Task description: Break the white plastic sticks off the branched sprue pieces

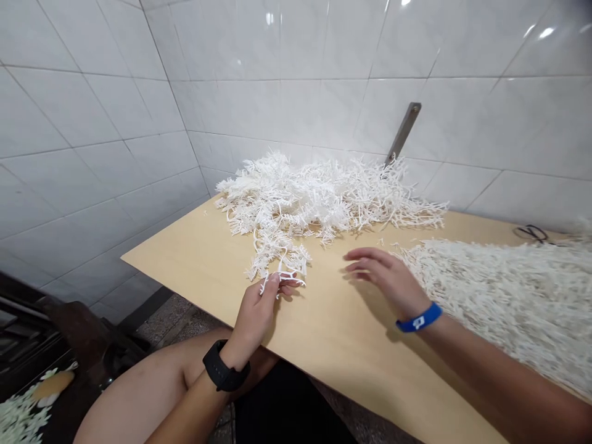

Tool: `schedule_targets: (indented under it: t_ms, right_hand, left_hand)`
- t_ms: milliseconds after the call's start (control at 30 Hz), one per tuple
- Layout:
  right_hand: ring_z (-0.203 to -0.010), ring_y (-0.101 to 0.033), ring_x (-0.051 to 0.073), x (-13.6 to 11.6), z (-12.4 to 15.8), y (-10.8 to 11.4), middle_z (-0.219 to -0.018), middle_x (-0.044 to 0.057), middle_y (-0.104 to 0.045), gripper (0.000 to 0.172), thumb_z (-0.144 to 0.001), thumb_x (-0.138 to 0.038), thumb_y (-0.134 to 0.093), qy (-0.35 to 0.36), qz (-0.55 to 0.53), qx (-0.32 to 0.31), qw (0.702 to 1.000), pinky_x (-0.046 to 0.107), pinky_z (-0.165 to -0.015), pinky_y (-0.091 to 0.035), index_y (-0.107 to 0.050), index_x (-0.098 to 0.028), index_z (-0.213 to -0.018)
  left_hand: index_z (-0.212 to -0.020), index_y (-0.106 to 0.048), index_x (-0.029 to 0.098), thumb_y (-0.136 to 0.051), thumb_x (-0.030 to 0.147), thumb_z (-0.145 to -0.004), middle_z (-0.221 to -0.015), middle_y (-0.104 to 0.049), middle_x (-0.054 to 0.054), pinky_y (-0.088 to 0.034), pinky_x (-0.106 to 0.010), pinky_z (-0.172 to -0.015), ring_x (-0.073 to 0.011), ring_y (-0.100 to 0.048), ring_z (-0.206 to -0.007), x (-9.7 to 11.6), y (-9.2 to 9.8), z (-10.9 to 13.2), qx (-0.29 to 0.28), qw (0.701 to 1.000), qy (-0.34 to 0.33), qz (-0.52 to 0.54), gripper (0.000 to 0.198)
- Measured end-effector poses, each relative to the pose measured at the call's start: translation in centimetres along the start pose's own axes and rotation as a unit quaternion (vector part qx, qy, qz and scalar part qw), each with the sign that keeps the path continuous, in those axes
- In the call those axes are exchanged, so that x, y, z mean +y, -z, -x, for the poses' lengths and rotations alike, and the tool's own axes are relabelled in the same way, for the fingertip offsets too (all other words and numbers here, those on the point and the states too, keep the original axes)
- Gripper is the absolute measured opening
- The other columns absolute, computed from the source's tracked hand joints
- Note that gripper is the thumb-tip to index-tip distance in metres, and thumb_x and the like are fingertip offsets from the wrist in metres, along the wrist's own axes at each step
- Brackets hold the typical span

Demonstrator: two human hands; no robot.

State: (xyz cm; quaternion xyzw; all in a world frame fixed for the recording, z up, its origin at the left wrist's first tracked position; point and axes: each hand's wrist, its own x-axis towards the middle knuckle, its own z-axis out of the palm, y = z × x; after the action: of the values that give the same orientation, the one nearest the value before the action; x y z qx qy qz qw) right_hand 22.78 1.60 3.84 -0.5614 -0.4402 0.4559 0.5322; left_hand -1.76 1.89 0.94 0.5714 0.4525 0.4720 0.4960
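Observation:
My left hand, with a black watch on its wrist, pinches a white branched plastic stem between thumb and fingers near the table's front edge. Just beyond it, loose white branched pieces trail down from a large white heap at the back. My right hand wears a blue wristband and hovers above the wooden table. Its fingers are stretched out to the left with nothing visible in them. The right forearm passes in front of a wide pile of thin off-white pieces.
A grey metal bracket stands against the tiled wall behind the heap. A black cable lies at the back right. Below left, beside my leg, are dark wooden furniture and more pale sprigs.

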Motion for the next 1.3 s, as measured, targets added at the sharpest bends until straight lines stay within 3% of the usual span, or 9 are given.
schedule_targets:
  t_ms: [67,233,433,533,667,800,967,1133,1300]
  right_hand:
    - [-0.081,-0.066,0.020,-0.3,1.0,-2.4,-0.101,0.009,-0.069,0.022,-0.074,-0.032,-0.068,-0.031,0.002,-0.086,0.996,0.035,-0.072,-0.056,-0.067,-0.019,-0.091]
    - [-0.079,-0.062,0.017,-0.2,0.3,-6.0,-0.103,0.009,-0.066,0.032,-0.077,-0.039,-0.067,-0.051,0.003,-0.112,0.992,0.029,-0.062,-0.051,-0.064,-0.019,-0.101]
    - [-0.055,-0.052,0.011,1.0,-0.1,-6.9,-0.063,-0.001,-0.059,0.031,-0.071,-0.044,-0.075,-0.022,0.027,-0.230,0.973,0.025,-0.052,-0.042,-0.065,-0.015,-0.077]
    - [-0.049,-0.051,0.009,1.6,0.2,-7.1,-0.061,-0.002,-0.060,0.039,-0.066,-0.049,-0.078,-0.095,-0.086,-0.223,0.966,0.024,-0.048,-0.041,-0.061,-0.016,-0.078]
    - [-0.054,-0.058,0.010,1.8,0.7,-7.5,-0.070,0.000,-0.066,0.043,-0.064,-0.046,-0.083,-0.144,-0.180,-0.224,0.947,0.023,-0.051,-0.044,-0.058,-0.017,-0.083]
    - [-0.053,-0.056,0.009,2.1,1.6,-8.0,-0.062,-0.002,-0.064,0.041,-0.066,-0.046,-0.082,-0.110,-0.145,-0.251,0.951,0.023,-0.053,-0.043,-0.058,-0.017,-0.082]
    - [-0.063,-0.062,0.013,2.4,2.2,-8.3,-0.074,0.005,-0.068,0.043,-0.074,-0.057,-0.071,-0.061,-0.070,-0.290,0.953,0.025,-0.056,-0.046,-0.061,-0.015,-0.079]
    - [-0.062,-0.063,0.014,2.2,1.8,-8.2,-0.079,0.004,-0.065,0.050,-0.074,-0.064,-0.067,-0.081,-0.088,-0.261,0.958,0.024,-0.049,-0.047,-0.063,-0.016,-0.089]
    - [-0.052,-0.055,0.010,2.1,1.4,-8.1,-0.066,0.002,-0.063,0.051,-0.073,-0.066,-0.066,-0.084,-0.063,-0.286,0.953,0.021,-0.044,-0.041,-0.061,-0.015,-0.076]
  left_hand:
    - [-0.094,-0.072,0.012,-0.043,0.042,-0.096,-0.093,-0.075,-0.010,-0.046,-0.032,-0.083,-0.0192,-0.062,-0.081,0.2,0.0,0.1,0.001,1.000,-0.005,-0.015,0.042]
    - [-0.089,-0.073,0.011,-0.046,0.042,-0.094,-0.086,-0.075,-0.010,-0.048,-0.031,-0.078,-0.0199,-0.064,-0.079,0.3,0.0,0.4,-0.052,0.997,-0.005,-0.049,0.042]
    - [-0.078,-0.074,0.012,-0.045,0.052,-0.093,-0.079,-0.074,-0.011,-0.049,-0.032,-0.079,-0.0214,-0.065,-0.078,0.0,0.4,0.6,-0.075,0.997,-0.014,-0.033,0.052]
    - [-0.098,-0.073,0.012,-0.042,0.057,-0.093,-0.098,-0.073,-0.013,-0.048,-0.036,-0.089,-0.0240,-0.066,-0.093,-0.7,0.7,0.4,-0.041,0.998,-0.038,0.004,0.055]
    - [-0.144,-0.042,0.023,-0.065,0.059,-0.079,-0.146,-0.048,-0.013,-0.038,-0.042,-0.108,-0.0302,-0.050,-0.128,-1.1,0.4,0.4,-0.074,0.992,-0.086,-0.048,0.078]
    - [-0.145,-0.042,0.025,-0.063,0.049,-0.085,-0.155,-0.037,-0.009,-0.022,-0.043,-0.118,-0.0301,-0.032,-0.142,-0.6,-0.1,0.6,-0.135,0.978,-0.103,-0.124,0.068]
    - [-0.140,-0.050,0.021,-0.031,0.048,-0.099,-0.146,-0.051,-0.007,-0.028,-0.043,-0.116,-0.0264,-0.042,-0.138,0.5,0.3,0.6,-0.124,0.992,0.004,-0.033,0.052]
    - [-0.139,-0.052,0.024,-0.038,0.046,-0.098,-0.151,-0.045,-0.002,-0.021,-0.041,-0.120,-0.0255,-0.036,-0.141,0.8,0.7,0.3,-0.167,0.985,-0.012,-0.034,0.048]
    - [-0.145,-0.043,0.025,-0.039,0.046,-0.098,-0.154,-0.040,-0.003,-0.023,-0.043,-0.119,-0.0265,-0.037,-0.141,0.7,0.5,0.4,-0.193,0.977,-0.030,-0.086,0.051]
